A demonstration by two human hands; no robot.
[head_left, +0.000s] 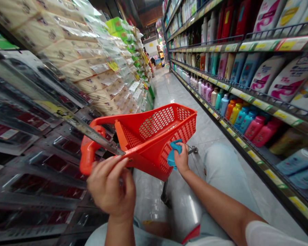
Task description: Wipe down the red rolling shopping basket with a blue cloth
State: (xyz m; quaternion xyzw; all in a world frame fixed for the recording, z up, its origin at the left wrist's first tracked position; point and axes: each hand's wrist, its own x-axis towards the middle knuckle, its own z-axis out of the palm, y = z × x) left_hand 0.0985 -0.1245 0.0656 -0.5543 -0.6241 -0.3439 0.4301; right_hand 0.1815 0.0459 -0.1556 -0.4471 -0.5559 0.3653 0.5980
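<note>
A red plastic shopping cart (149, 150) with perforated sides stands in the aisle before me, its basket turned towards the right. My right hand (181, 158) grips a crumpled blue cloth (172, 158) against the cart's outer perforated side. Closer to the camera, my left hand (113, 186) has its fingers curled, fingertips at the cart's near side below the rim. Whether it holds anything is hidden. The cart's red handle (87, 155) sticks out to the left, partly behind a metal shelf rail (92, 131).
Stacked tissue packs (92, 65) rise on the left above shelves of dark boxed goods (46, 184). Shelves of shampoo bottles (267, 89) line the right. My bent knee (220, 167) is beside the cart. The tiled floor (164, 85) runs down the aisle.
</note>
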